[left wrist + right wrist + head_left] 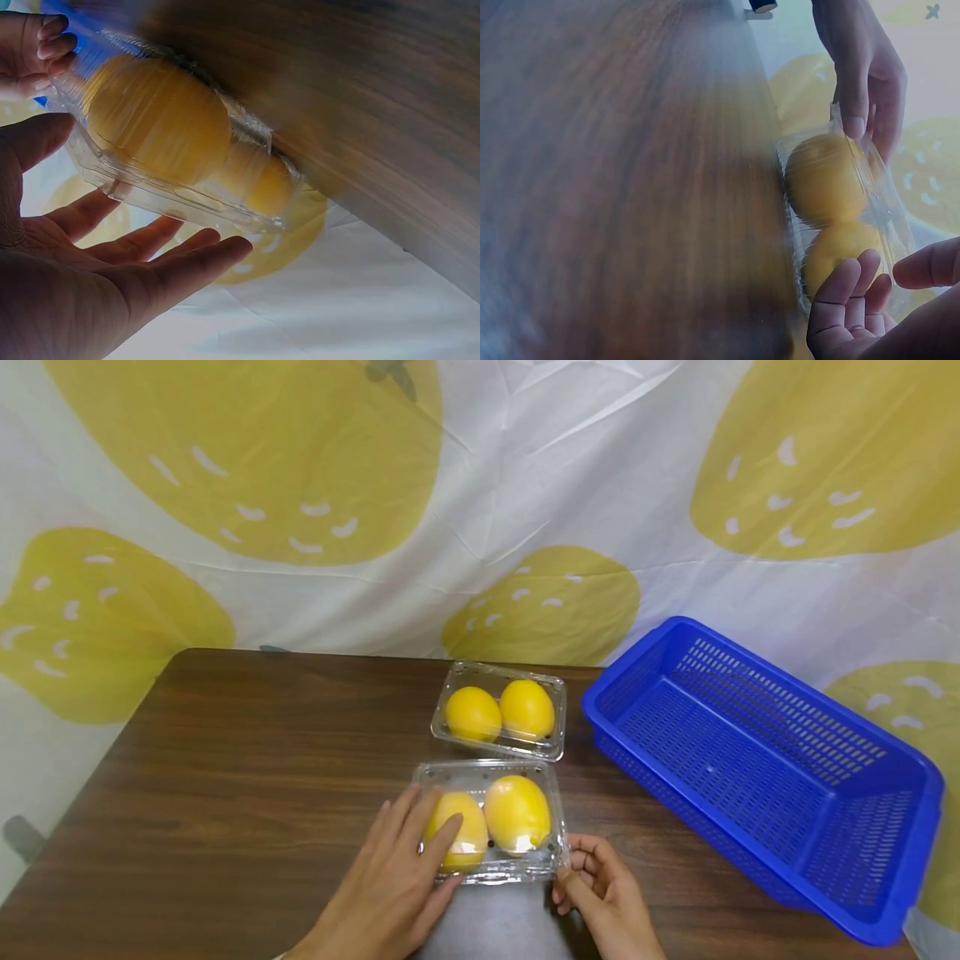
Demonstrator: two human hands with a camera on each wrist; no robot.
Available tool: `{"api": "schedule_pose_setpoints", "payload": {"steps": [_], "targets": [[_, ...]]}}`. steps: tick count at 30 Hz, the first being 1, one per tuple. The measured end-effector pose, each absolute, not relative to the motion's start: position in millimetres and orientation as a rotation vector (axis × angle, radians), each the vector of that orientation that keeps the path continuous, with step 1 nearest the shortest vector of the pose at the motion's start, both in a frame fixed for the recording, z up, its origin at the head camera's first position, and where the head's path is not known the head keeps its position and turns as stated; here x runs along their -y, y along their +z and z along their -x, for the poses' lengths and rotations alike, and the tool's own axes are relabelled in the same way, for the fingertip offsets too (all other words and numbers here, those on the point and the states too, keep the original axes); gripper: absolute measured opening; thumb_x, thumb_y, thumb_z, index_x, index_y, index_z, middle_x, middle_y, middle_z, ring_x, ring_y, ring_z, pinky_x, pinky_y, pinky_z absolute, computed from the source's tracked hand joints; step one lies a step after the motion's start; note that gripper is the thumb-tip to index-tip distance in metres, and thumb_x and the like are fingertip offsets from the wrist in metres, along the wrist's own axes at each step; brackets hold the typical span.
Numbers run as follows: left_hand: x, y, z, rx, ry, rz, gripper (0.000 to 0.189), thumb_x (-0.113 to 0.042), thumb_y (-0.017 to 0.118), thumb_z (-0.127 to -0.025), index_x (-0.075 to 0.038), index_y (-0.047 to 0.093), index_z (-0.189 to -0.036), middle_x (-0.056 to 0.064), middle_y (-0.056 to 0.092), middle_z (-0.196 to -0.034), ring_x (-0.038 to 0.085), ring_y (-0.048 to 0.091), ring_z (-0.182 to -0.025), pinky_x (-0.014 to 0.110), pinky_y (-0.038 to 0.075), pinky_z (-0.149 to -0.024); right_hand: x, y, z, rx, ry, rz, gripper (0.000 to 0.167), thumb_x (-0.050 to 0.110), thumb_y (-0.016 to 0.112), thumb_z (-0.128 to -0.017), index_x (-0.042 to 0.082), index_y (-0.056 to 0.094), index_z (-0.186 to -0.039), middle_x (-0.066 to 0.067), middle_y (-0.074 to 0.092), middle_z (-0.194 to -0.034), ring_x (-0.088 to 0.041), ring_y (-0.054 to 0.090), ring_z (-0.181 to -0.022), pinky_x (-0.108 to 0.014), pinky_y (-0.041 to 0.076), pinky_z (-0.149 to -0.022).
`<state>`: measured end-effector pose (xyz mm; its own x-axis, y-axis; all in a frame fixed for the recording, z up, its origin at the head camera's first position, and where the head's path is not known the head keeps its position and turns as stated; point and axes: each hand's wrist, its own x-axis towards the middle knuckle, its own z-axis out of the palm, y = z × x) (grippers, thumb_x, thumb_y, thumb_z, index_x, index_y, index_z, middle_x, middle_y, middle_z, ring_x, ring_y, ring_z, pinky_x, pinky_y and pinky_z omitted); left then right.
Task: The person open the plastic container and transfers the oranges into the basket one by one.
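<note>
Right hand (600, 885): at the near box's near right corner, fingers curled in, thumb set apart from them. Actual pinch or just touching the edge: cannot tell.
Left hand (393, 868): laid over the left end of the near box. Fingers extended and spread, not curled round anything; left wrist view shows the same spread, with the thumb apart.
Near box (510, 875): clear plastic, between the two hands, at the person's side of the far box. Small round holes visible. Whether the lid is fastened: cannot tell.
Fruit in near box: two, yellow, side by side. Left fruit (468, 842) partly behind the left fingers; right fruit (517, 814) in plain sight through the plastic.
Far box (525, 752): same clear type, just beyond the near box, set slightly askew. Two yellow fruits (527, 710) inside.
Basket (720, 768): blue, slotted walls, right of both boxes, standing at an angle.
Table (262, 793): dark wood grain, under everything.
Backdrop (487, 502): white cloth, large yellow fruit print, hanging behind the table.
</note>
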<state>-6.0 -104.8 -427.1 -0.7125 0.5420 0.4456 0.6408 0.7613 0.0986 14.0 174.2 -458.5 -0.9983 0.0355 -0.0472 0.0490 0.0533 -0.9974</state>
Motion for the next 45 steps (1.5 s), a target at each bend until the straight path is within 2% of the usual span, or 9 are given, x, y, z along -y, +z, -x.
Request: {"api": "schedule_pose_setpoints", "payload": {"steps": [13, 22, 29, 34, 38, 42, 45], "targets": [[115, -428, 5, 2.548, -0.422, 0.917, 0.066, -0.035, 0.089, -0.089, -0.006, 0.064, -0.143, 0.027, 0.054, -0.157, 0.049, 0.055, -0.141, 0.067, 0.055, -0.107, -175, -460, -14, -2.276, -2.168, -0.061, 0.033, -0.016, 0.06, -0.098, -0.019, 0.055, -0.13, -0.011, 0.067, -0.092, -0.015, 0.063, -0.069, -0.028, 0.06, -0.06], [124, -430, 7, 2.52, -0.464, 0.976, 0.057, -0.038, 0.078, -0.101, -0.006, 0.064, -0.146, 0.028, 0.055, -0.156, 0.052, 0.056, -0.14, 0.065, 0.053, -0.111, -175, -460, -15, -2.276, -2.165, -0.061, 0.033, -0.017, 0.06, -0.098, -0.02, 0.054, -0.131, -0.012, 0.067, -0.093, -0.015, 0.063, -0.07, -0.028, 0.06, -0.06], [130, -429, 7, 2.586, -0.458, 0.977, 0.066, -0.034, 0.09, -0.09, -0.011, 0.065, -0.147, 0.024, 0.054, -0.16, 0.049, 0.054, -0.144, 0.062, 0.054, -0.11, -175, -460, -14, -2.281, -2.162, -0.06, 0.033, -0.016, 0.06, -0.098, -0.019, 0.054, -0.131, -0.012, 0.067, -0.093, -0.015, 0.063, -0.069, -0.028, 0.06, -0.061], [136, -428, 6, 2.611, -0.467, 0.981, 0.069, -0.033, 0.093, -0.089, -0.013, 0.065, -0.148, 0.022, 0.052, -0.163, 0.044, 0.053, -0.146, 0.061, 0.055, -0.11, -175, -460, -14, -2.283, -2.166, -0.047, 0.033, -0.017, 0.059, -0.098, -0.019, 0.054, -0.131, -0.012, 0.066, -0.093, -0.014, 0.063, -0.07, -0.028, 0.06, -0.06], [140, -430, 7, 2.612, -0.499, 1.002, 0.065, -0.035, 0.087, -0.095, -0.013, 0.063, -0.151, 0.021, 0.049, -0.165, 0.041, 0.053, -0.147, 0.06, 0.056, -0.109, -175, -460, -14, -2.283, -2.167, -0.045, 0.033, -0.017, 0.059, -0.098, -0.019, 0.054, -0.131, -0.012, 0.066, -0.093, -0.014, 0.063, -0.07, -0.028, 0.06, -0.06], [143, -431, 8, 2.591, -0.533, 1.04, 0.056, -0.041, 0.07, -0.109, -0.011, 0.06, -0.155, 0.022, 0.047, -0.166, 0.04, 0.054, -0.146, 0.059, 0.057, -0.109, -175, -459, -14, -2.284, -2.161, -0.054, 0.033, -0.017, 0.06, -0.098, -0.019, 0.054, -0.131, -0.012, 0.066, -0.093, -0.015, 0.064, -0.07, -0.028, 0.06, -0.06], [145, -431, 9, 2.586, -0.548, 1.061, 0.055, -0.041, 0.066, -0.111, -0.01, 0.059, -0.156, 0.023, 0.047, -0.167, 0.039, 0.055, -0.145, 0.057, 0.057, -0.108, -175, -459, -14, -2.29, -2.158, -0.053, 0.033, -0.017, 0.06, -0.098, -0.019, 0.054, -0.131, -0.013, 0.067, -0.093, -0.015, 0.064, -0.07, -0.028, 0.06, -0.06]]}}
